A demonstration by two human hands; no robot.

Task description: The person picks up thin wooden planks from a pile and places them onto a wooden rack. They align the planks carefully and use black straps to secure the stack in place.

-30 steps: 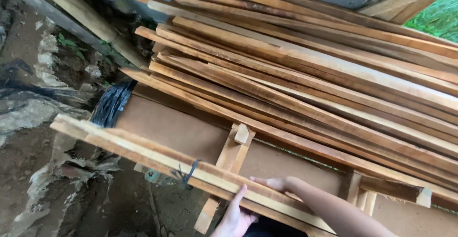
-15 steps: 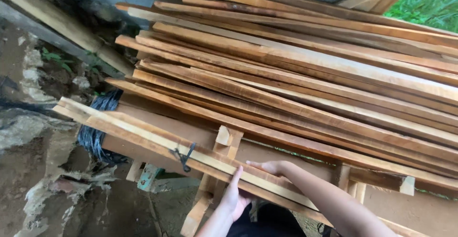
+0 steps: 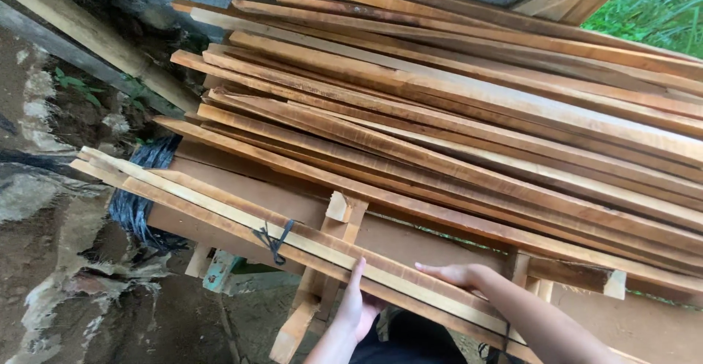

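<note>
A bundle of thin wooden strips [image 3: 220, 204], tied with a dark cord [image 3: 272, 241], lies along the front of a flat brown board. My left hand [image 3: 356, 307] cups the bundle's near edge from below, fingers pointing up against it. My right hand [image 3: 454, 273] rests flat on top of the bundle, fingers stretched to the left. Behind it lies a big pile of long wooden slats [image 3: 469, 122], running from upper left to lower right.
A brown board [image 3: 220, 181] on a wooden frame with an upright post [image 3: 331, 247] carries the wood. Black plastic [image 3: 135, 203] hangs at its left end. Muddy ground and stones lie left, a grey block wall behind, green plants at top right.
The view has shifted left and down along the bundle. My left hand has slid up against the bundle's near edge, and my right hand has settled flat on top of it.
</note>
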